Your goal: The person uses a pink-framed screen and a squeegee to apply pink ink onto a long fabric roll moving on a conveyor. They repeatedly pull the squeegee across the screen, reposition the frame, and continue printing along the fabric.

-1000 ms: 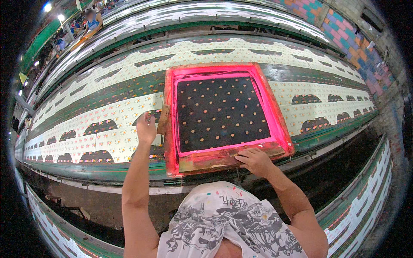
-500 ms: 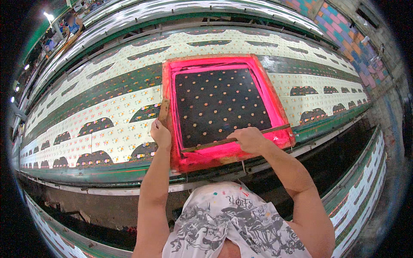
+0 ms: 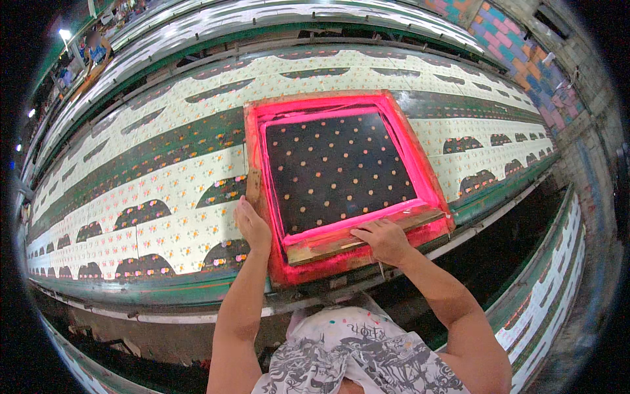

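A printing screen [image 3: 430,172] with a pink-smeared wooden frame lies on the long printing table, over cream floral fabric. Its dark mesh [image 3: 338,172] carries rows of small pale dots. My left hand [image 3: 253,224] is at the frame's left side, closed around the lower end of a small wooden handle [image 3: 254,182]; some fingers are hidden. Across the near border of the screen lies a long wooden squeegee [image 3: 321,248], tilted so its broad face shows. My right hand [image 3: 386,241] grips it right of its middle, fingers over the top edge.
Cream printed fabric panels [image 3: 164,177] with dark scalloped cut-outs run along the table on both sides. The table's green near edge [image 3: 184,292] borders a dark gap. Similar tables stand behind and at lower right. A person [image 3: 98,52] is at far left; a colourful block wall [image 3: 512,46] rises at right.
The squeegee has come toward me from the mesh's near edge onto the pink border, and its broad face has tipped into view. The whole scene sits slightly lower in the picture.
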`<act>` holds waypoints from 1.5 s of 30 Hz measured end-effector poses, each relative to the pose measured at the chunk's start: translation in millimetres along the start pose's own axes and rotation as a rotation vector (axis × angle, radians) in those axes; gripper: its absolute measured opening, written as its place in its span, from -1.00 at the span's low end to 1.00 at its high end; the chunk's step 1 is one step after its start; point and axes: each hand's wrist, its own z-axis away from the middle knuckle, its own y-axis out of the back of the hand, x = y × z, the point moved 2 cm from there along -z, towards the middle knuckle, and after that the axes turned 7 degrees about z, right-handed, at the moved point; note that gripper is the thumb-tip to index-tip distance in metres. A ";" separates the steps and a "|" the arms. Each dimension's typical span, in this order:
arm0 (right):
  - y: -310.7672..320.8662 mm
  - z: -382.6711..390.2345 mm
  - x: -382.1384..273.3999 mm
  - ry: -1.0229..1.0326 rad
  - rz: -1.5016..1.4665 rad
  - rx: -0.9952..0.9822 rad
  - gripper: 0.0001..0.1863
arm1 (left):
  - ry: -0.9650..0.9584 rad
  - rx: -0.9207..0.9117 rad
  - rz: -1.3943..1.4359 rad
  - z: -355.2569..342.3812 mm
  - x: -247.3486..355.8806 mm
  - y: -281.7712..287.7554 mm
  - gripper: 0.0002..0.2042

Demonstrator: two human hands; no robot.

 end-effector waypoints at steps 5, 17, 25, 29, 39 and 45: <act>-28.8 -64.0 45.5 -0.052 0.063 -0.015 -0.53 | -0.019 -0.003 0.028 -0.9 6.9 -1.6 -0.38; -63.3 -259.2 169.0 -0.089 0.055 -0.041 -0.58 | -0.091 0.090 -0.164 4.7 12.1 3.3 -0.49; -74.9 -338.5 226.4 -0.062 0.047 -0.161 -0.54 | -0.116 0.115 -0.236 5.0 17.3 -2.4 -0.49; -59.5 -349.7 230.4 -0.060 0.017 -0.106 -0.57 | -0.102 0.137 -0.263 6.5 15.4 0.5 -0.50; -53.0 -350.6 243.7 0.024 0.030 -0.305 -0.59 | -0.109 0.111 -0.319 5.3 17.1 -1.8 -0.56; -46.8 -301.1 208.4 0.062 0.002 -0.266 -0.55 | -0.138 0.098 -0.311 -0.4 15.3 -3.2 -0.57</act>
